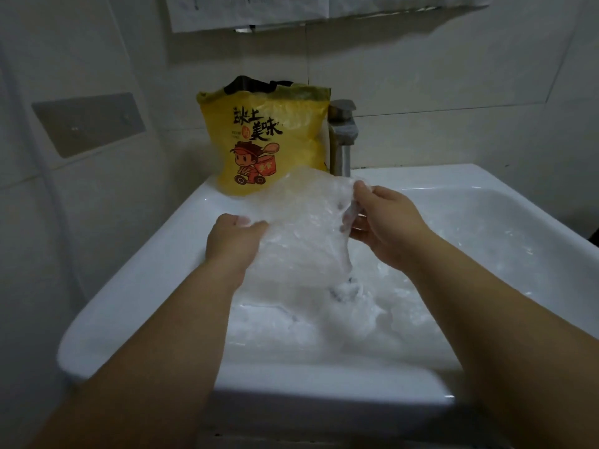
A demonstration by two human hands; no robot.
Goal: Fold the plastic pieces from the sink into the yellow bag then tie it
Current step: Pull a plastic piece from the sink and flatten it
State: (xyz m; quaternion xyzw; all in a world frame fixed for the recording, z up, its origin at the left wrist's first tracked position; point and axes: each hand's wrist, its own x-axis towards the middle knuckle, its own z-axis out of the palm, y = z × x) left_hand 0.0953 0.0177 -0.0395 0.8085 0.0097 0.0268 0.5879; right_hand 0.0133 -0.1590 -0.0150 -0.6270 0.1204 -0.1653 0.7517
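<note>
1. Plastic piece [304, 234], clear and crinkled, is held up over the white sink [136, 280], stretched between both hands, its lower edge hanging down toward the basin.
2. The left hand [231, 243] grips the sheet's left edge: the fingers are curled over the plastic with the thumb on top, knuckles toward the camera, and the forearm runs up from the lower left across the sink's front rim.
3. The right hand [387, 225] pinches the sheet's upper right corner between thumb and fingertips [359, 189]; the remaining fingers curl loosely behind the plastic and show dimly through it. Its forearm comes in from the lower right, and this hand sits higher and farther back than the left one.
4. More plastic pieces [324, 322], pale and rumpled, lie heaped in the basin beneath the lifted sheet; where one piece ends and the next begins cannot be told.
5. The yellow bag [265, 140] stands upright on the sink's back ledge, just behind the held sheet, its mouth open at the top with a dark lining showing. It carries black lettering and a cartoon figure with a red box.
6. A metal faucet [342, 134] rises just to the right of the bag, touching or nearly touching its side.
7. On the tiled wall, a grey rectangular plate [87, 124] sits to the left, and papers [252, 8] hang above.
</note>
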